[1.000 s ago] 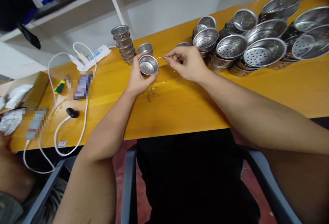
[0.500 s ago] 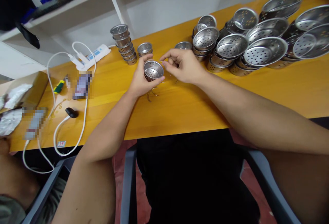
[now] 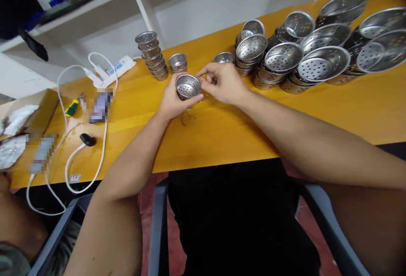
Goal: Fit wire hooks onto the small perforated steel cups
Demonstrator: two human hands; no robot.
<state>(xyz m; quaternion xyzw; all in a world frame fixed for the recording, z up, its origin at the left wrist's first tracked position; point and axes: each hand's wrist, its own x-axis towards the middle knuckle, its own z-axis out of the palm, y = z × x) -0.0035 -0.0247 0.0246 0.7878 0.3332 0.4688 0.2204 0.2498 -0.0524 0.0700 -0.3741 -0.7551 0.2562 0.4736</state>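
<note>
A small perforated metal cup (image 3: 188, 86) sits in my left hand (image 3: 169, 98), upright with its mouth towards me. The fingers wrap its far left side and the thumb lies along the near side. My right hand (image 3: 223, 82) is at the cup's right rim, thumb and index finger pinched close together. Whatever is between those fingertips is too small to make out. Thin curved wire pieces (image 3: 187, 117) lie on the table just below the cup, and a few more small bits show under my right hand.
Behind my hands stand a tall stack of perforated cups (image 3: 152, 58) and a shorter stack (image 3: 177, 62). Many larger perforated cups (image 3: 283, 58) crowd the right. A power strip (image 3: 116, 71), cables, a phone (image 3: 100, 106) and a green-yellow tool (image 3: 72, 107) lie left. Another person's leg (image 3: 19, 217) shows lower left.
The view has shifted very slightly. My right fingertips are a touch nearer the cup's rim, while my left hand keeps the cup in the same hold.
</note>
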